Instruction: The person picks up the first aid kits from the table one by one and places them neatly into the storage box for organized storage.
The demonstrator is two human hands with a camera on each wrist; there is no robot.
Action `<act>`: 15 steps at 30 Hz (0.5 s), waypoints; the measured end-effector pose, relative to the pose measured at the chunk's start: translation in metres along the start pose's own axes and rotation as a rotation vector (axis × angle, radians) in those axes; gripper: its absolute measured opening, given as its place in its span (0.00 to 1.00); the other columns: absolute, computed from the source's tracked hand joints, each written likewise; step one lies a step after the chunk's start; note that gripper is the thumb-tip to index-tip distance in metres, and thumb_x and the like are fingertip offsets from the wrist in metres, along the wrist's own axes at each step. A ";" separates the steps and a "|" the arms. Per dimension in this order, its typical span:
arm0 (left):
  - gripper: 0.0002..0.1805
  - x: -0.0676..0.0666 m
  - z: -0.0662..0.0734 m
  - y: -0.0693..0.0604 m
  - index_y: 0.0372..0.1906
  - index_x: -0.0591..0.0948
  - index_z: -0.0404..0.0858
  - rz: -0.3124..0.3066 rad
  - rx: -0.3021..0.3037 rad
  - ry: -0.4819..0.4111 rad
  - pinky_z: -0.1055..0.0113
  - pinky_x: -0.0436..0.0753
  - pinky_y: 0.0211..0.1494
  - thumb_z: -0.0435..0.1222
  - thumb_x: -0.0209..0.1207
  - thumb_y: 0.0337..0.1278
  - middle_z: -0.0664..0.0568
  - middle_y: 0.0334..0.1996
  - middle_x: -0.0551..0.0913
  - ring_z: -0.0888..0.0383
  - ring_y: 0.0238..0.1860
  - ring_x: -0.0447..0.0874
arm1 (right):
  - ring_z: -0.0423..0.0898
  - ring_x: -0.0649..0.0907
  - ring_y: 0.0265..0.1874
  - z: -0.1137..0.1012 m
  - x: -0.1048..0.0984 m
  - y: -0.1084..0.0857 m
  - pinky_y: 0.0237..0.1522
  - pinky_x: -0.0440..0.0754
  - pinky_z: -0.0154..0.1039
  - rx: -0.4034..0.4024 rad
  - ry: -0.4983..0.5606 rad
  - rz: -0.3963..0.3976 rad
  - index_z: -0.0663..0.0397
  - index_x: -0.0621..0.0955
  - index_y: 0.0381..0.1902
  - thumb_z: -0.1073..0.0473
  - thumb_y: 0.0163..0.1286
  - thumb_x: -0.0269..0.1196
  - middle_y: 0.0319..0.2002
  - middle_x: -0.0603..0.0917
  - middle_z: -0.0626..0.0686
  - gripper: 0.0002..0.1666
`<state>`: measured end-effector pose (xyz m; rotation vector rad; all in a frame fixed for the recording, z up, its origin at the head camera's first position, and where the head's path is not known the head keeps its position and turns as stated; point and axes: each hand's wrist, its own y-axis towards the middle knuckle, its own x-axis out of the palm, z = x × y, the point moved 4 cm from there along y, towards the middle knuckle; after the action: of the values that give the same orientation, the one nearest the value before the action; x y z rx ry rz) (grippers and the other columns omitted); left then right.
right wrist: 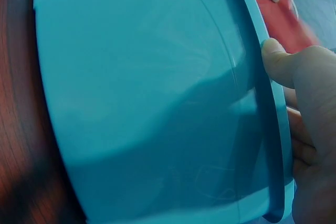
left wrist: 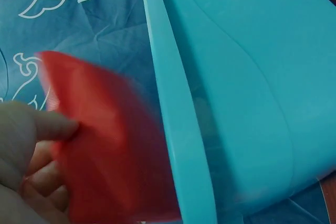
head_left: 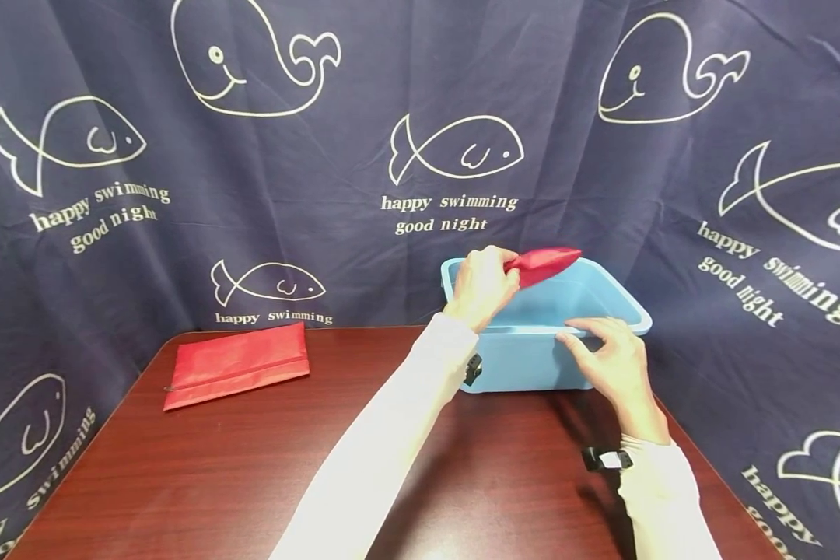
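Observation:
A red fabric pouch is pinched by its near end in my left hand, thumb on one face and fingers behind. The pouch is held at the open top of a light blue plastic bin; in the left wrist view its lower part lies beside the rim. My right hand grips the bin's near rim toward its right side. In the right wrist view the thumb presses the outside of the rim, with the other fingers over the inner side. The bin's floor is hidden.
A second red pouch, flat with a zipper along its near edge, lies at the table's far left. The brown wooden table meets a dark blue curtain with white fish and whale prints, hanging behind and at both sides.

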<state>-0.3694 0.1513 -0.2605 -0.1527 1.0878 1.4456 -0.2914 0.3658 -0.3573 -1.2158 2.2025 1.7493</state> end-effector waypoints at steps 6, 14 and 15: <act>0.21 -0.003 -0.003 -0.004 0.54 0.90 0.52 -0.056 -0.054 -0.015 0.67 0.83 0.47 0.40 0.62 0.54 0.61 0.48 0.91 0.61 0.48 0.89 | 0.55 0.84 0.44 -0.001 0.001 0.001 0.51 0.65 0.24 -0.009 0.005 0.003 0.53 0.92 0.41 0.59 0.54 0.80 0.38 0.91 0.55 0.15; 0.20 -0.017 -0.003 -0.011 0.52 0.91 0.52 -0.037 -0.023 -0.049 0.67 0.83 0.43 0.42 0.60 0.56 0.61 0.46 0.91 0.63 0.45 0.89 | 0.54 0.84 0.44 -0.001 0.002 0.001 0.52 0.63 0.20 0.002 0.007 -0.004 0.51 0.92 0.41 0.58 0.54 0.80 0.38 0.91 0.53 0.14; 0.20 -0.020 -0.003 -0.011 0.53 0.90 0.51 -0.037 -0.016 -0.055 0.66 0.83 0.44 0.42 0.60 0.56 0.61 0.46 0.91 0.63 0.45 0.89 | 0.54 0.84 0.44 -0.001 0.002 0.001 0.51 0.63 0.20 0.004 0.006 -0.006 0.51 0.92 0.41 0.58 0.55 0.80 0.38 0.92 0.53 0.14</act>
<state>-0.3568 0.1326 -0.2546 -0.1433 1.0243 1.4177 -0.2928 0.3641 -0.3573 -1.2272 2.2015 1.7407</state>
